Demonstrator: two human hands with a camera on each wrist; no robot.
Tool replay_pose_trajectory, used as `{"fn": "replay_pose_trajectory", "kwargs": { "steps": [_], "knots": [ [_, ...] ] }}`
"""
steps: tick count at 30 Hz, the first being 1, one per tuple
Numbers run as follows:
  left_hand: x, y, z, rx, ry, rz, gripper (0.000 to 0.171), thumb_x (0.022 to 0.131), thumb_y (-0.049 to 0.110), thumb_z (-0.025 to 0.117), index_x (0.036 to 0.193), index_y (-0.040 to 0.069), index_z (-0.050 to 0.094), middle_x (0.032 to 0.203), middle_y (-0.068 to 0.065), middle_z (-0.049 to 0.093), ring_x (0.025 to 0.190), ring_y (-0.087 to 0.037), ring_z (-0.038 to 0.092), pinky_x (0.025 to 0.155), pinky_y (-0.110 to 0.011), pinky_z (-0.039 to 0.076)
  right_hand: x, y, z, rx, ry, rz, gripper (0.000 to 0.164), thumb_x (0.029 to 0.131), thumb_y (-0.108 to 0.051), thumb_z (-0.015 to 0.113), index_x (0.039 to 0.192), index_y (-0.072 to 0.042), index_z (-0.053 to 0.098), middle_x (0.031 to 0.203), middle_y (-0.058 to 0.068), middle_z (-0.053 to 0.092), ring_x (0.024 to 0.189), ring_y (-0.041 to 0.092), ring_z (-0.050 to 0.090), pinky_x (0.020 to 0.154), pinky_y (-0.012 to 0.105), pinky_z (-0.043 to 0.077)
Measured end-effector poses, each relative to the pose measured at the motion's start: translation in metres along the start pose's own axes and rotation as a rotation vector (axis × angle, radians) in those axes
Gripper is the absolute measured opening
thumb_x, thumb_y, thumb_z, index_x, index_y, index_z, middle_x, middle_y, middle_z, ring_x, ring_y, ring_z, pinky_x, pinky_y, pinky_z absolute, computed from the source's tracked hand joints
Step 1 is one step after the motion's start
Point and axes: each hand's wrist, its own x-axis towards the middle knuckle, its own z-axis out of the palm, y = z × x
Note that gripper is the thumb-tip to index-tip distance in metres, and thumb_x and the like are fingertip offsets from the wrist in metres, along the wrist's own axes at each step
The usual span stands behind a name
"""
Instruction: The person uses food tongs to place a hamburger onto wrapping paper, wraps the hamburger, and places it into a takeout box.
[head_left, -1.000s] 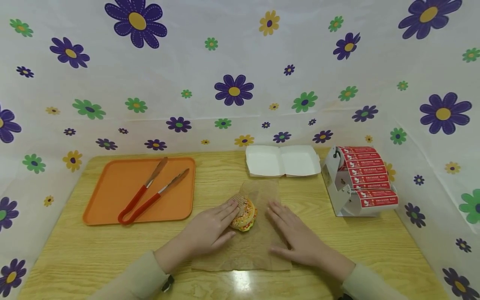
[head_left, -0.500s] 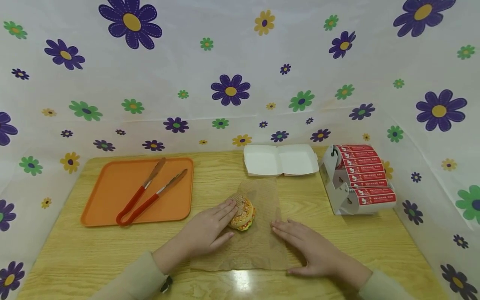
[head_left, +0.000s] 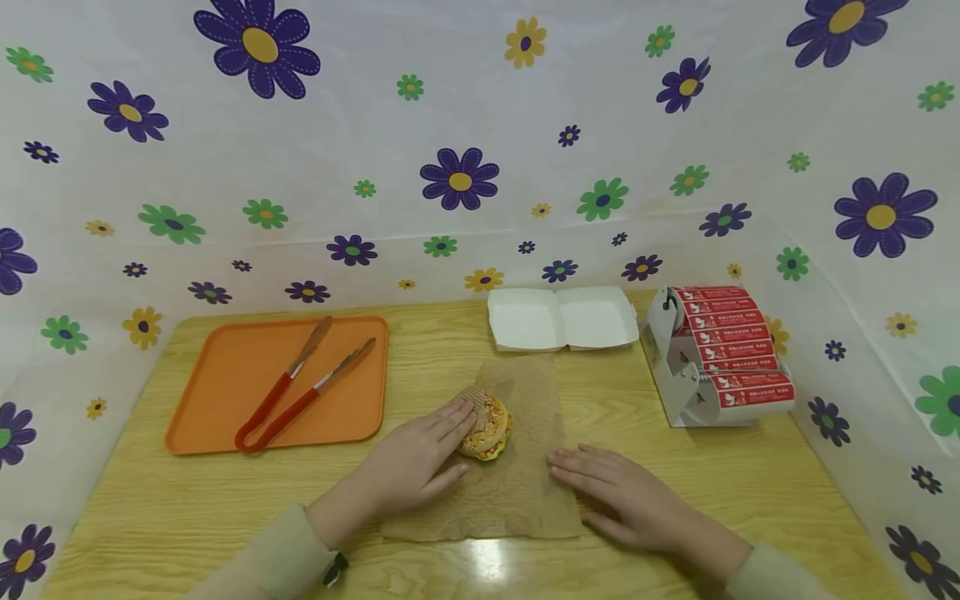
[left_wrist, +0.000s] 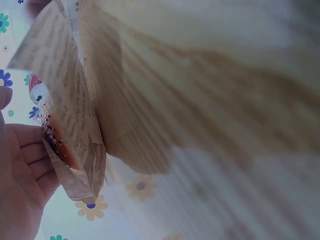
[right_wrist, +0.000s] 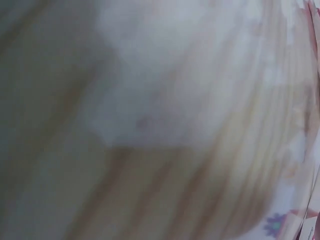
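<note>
A toy hamburger with a sprinkled bun lies on a brown sheet of wrapping paper. One flap of the paper is folded over the bun's left side, and my left hand rests on it with straight fingers. From the left wrist, its fingers show against the paper and the seeded bun. My right hand lies flat at the sheet's right edge, fingertips touching it, fingers extended. The right wrist view is mostly blurred wood grain, and that hand's fingers are hardly visible there.
An orange tray with red-handled tongs stands at the left. Behind the paper sits an unfolded white box. A dispenser with a strip of red labels stands at the right, beside the flowered cloth.
My right hand has drawn back towards the right and front, from over the paper to its edge. The left hand has stayed on the folded flap, and the hamburger has not moved.
</note>
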Motion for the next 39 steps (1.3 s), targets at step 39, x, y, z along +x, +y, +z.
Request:
{"fn": "replay_pose_trajectory", "kwargs": {
  "steps": [39],
  "knots": [
    [-0.008,-0.008,-0.005,-0.118,-0.074,-0.021,0.081,0.105,0.054,0.054,0.163,0.000,0.038,0.170,-0.019,0.038,0.157,-0.035,0.039,0.130,-0.048,0.035,0.124,0.013,0.026,0.360,0.618,0.167,0.027,0.081,0.018,0.076,0.103,0.004,0.079,0.101,0.023,0.080,0.096,0.032,0.078,0.105,0.018,0.056]
  ]
}}
